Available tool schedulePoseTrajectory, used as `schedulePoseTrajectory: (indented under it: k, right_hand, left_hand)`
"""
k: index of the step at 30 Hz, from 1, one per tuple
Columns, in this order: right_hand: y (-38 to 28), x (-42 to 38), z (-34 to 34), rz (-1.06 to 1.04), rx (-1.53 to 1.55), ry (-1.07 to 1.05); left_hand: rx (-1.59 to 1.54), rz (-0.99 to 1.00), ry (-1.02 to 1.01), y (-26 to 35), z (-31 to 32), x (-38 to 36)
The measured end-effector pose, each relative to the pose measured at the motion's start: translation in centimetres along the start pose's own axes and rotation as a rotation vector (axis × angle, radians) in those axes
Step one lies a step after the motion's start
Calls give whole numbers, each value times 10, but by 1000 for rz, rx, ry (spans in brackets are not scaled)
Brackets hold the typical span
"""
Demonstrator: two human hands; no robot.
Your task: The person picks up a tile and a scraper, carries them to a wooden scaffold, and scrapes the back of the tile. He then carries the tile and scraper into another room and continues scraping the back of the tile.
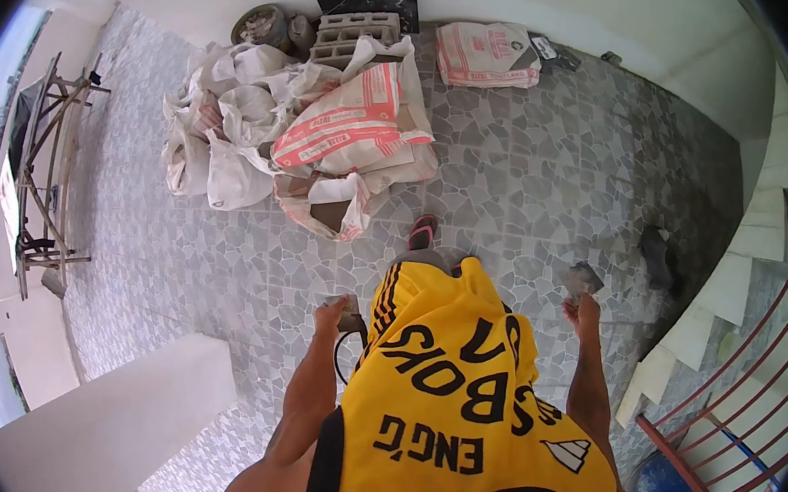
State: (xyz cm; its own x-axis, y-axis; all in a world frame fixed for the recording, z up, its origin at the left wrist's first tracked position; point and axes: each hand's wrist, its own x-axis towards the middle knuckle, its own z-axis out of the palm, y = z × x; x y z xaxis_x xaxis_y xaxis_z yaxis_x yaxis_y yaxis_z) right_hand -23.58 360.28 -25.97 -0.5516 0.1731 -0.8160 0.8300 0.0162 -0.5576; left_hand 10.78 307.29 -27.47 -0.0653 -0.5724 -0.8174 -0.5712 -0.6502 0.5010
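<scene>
My right hand (581, 309), low at my right side, is closed on a flat grey piece (583, 279) with angular edges. At my left side, my left hand (329, 316) is closed by a small grey-brown object (350, 304); I cannot tell its kind. A thin black loop (337, 358) hangs just below that hand, beside my yellow jersey (455, 374). Ahead of my sandalled foot (422, 232) lies an open cement bag (352, 214), part of a heap of filled white sacks (251, 117).
Hollow blocks (355, 37) and a bucket (263, 27) stand behind the sacks. A cement bag (487, 54) lies by the wall. Red railings (741, 353) and steps (760, 236) are at right, a low white wall (124, 418) at left. Grey patterned tiles (502, 177) cover the floor.
</scene>
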Motion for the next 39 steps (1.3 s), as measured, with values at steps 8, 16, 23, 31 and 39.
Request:
schedulePoseTrajectory:
  k: [8, 16, 23, 31, 39]
  right_hand:
    - [20, -33, 53, 76, -198, -138]
    - [61, -51, 22, 141, -52, 15]
    - [10, -54, 69, 77, -84, -42]
    - [-138, -118, 233, -160, -176, -390]
    - [-174, -102, 349, 64, -285, -838]
  left_hand:
    - [247, 208, -79, 47, 47, 26]
    - [488, 535, -75, 126, 104, 57]
    - [274, 597, -251, 200, 150, 21]
    - [366, 397, -743, 255, 231, -16]
    - [342, 317, -912, 302, 229, -61]
